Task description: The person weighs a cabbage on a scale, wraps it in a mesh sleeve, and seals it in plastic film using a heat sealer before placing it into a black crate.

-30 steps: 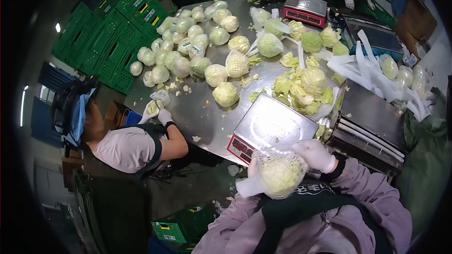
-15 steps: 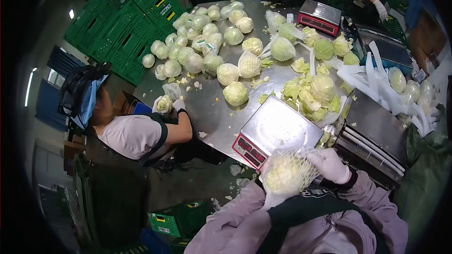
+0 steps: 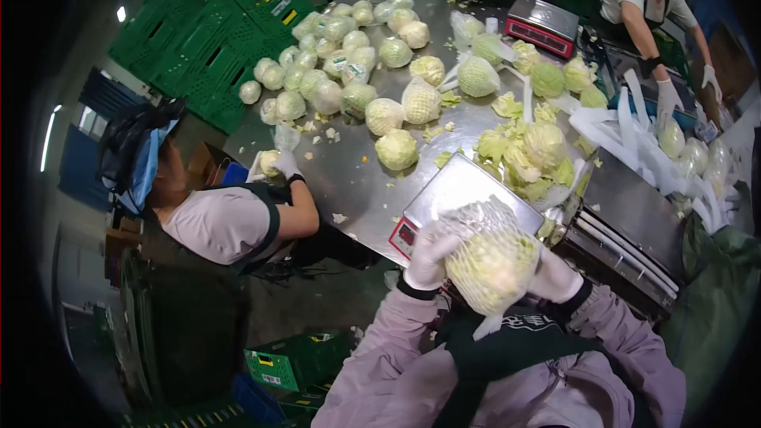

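A pale cabbage (image 3: 493, 265) in a white foam net sleeve is held up in front of my chest, over the near edge of a digital scale (image 3: 476, 190). My gloved left hand (image 3: 430, 257) grips its left side, with fingers bent against the net. On the opposite side my gloved right hand (image 3: 556, 276) presses on it; some of those fingers are hidden behind the cabbage. A loose tail of net hangs below. Just beyond the scale lie a trimmed cabbage (image 3: 544, 145) and a heap of torn leaves (image 3: 495, 145).
Many wrapped cabbages (image 3: 326, 96) cover the far left of the steel table (image 3: 361, 198). A wrapping machine (image 3: 634, 230) stands at my right, near white net sleeves (image 3: 606, 131). One co-worker (image 3: 226, 222) works at the left; others stand across the table. Green crates (image 3: 190, 55) are stacked behind.
The netted cabbage has risen and turned, moving slightly forward over the scale. My left hand has come round into view at its left side. At the far right a co-worker now reaches toward wrapped cabbages.
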The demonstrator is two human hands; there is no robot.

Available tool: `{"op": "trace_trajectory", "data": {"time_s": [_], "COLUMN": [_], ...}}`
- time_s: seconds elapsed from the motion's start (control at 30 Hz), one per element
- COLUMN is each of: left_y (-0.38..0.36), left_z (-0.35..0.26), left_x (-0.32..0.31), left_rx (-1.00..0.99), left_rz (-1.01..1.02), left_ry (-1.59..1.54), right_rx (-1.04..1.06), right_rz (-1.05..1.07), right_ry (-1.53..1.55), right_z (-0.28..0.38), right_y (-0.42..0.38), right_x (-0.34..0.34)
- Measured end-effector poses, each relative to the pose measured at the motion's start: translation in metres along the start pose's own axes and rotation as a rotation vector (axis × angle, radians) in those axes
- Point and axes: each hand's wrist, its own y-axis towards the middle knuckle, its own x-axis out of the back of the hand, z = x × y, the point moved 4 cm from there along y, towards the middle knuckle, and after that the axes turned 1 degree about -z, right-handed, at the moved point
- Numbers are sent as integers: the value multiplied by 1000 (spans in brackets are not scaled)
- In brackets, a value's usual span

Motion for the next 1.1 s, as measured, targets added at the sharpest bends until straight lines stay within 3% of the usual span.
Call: {"op": "trace_trajectory", "data": {"time_s": [0.07, 0.13, 0.2, 0.27, 0.33, 0.4, 0.43, 0.5, 0.53, 0.57, 0.63, 0.67, 0.7, 0.73, 0.77, 0.8, 0.87, 0.93, 1.03, 1.1], "left_y": [14, 20, 26, 36, 44, 53, 56, 64, 67, 79, 103, 111, 128, 146, 164, 184, 239, 293, 398, 466], "left_z": [-28, -22, 11, 39, 60, 89, 82, 74, 39, 9, -56, -82, -99, -114, -117, -117, -88, -37, 83, 171], "left_x": [-8, -8, -2, 12, 26, 58, 56, 81, 59, 53, 18, -12, -23, -42, -63, -81, -101, -128, -143, -152], "left_rx": [-104, 22, 99, -63, -29, 231, 158, 84, 140, 24, -19, -82, -141, -180, -159, -140, -1, 110, 283, 337], "left_rz": [-161, -67, -3, -192, -162, -199, -196, -143, -199, -171, -143, -209, -190, -163, -122, -82, 1, 55, 105, 100], "left_ry": [234, -141, -242, 217, 298, 362, 401, 661, 706, 833, 706, 631, 633, 653, 661, 669, 651, 688, 758, 933], "right_rx": [256, 284, 191, 374, 371, 340, 300, 213, 194, 319, 425, 271, 394, 501, 392, 367, 413, 452, 474, 462], "right_rz": [107, -185, -404, -539, -561, -485, -500, -422, -424, -406, -423, -511, -519, -597, -673, -775, -896, -1001, -1166, -1155], "right_ry": [-227, -530, -642, -749, -929, -730, -860, -798, -821, -1042, -1139, -1031, -953, -1128, -745, -808, -951, -875, -988, -1109], "right_z": [21, 31, 36, 23, 5, -12, -1, 11, 19, 32, 73, 94, 116, 136, 152, 170, 196, 206, 197, 197], "right_y": [12, 22, 28, 49, 69, 75, 59, 37, 25, 10, -27, -45, -63, -78, -97, -115, -146, -168, -190, -191], "right_x": [-11, 7, -4, 13, 52, 74, 58, 52, 55, 62, 63, 74, 81, 103, 110, 120, 147, 181, 254, 250]}}
